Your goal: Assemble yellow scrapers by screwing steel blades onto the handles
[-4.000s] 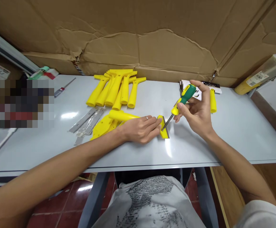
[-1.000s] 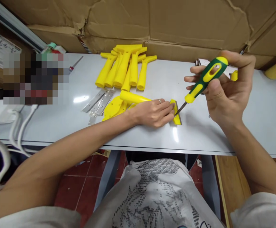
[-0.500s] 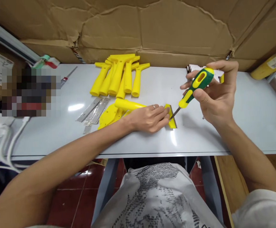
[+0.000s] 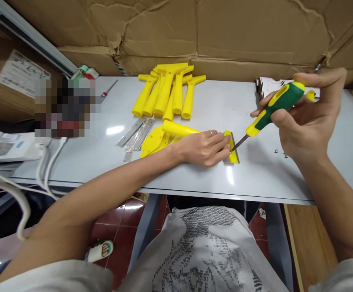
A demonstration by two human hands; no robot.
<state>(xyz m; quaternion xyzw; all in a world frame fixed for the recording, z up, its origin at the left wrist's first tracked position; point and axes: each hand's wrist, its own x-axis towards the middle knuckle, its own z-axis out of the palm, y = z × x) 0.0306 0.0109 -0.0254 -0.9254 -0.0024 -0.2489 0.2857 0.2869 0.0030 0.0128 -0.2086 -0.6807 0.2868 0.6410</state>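
Note:
My left hand (image 4: 205, 149) is closed over a yellow plastic scraper (image 4: 180, 128) lying on the table, its fingertips at the scraper's head. A thin dark blade edge shows along the head's right side. My right hand (image 4: 311, 115) grips a green and yellow screwdriver (image 4: 281, 107), which slants down to the left. The screwdriver's tip meets the scraper's head beside my left fingertips, where a tiny screw seems to sit. Small loose screws (image 4: 276, 151) lie on the table under my right hand.
Several yellow scraper handles (image 4: 167, 91) are piled at the back. Metal blades (image 4: 140, 136) and flat yellow pieces (image 4: 153, 142) lie left of my left hand. A second screwdriver (image 4: 109, 90), white cables (image 4: 42, 166) and a blurred-out patch are further left. Cardboard (image 4: 225, 32) walls the back.
The view has swung slightly left, so things appear further right. Both hands keep their hold, and the screwdriver's tip stays at the scraper's head. Loose screws now show more clearly.

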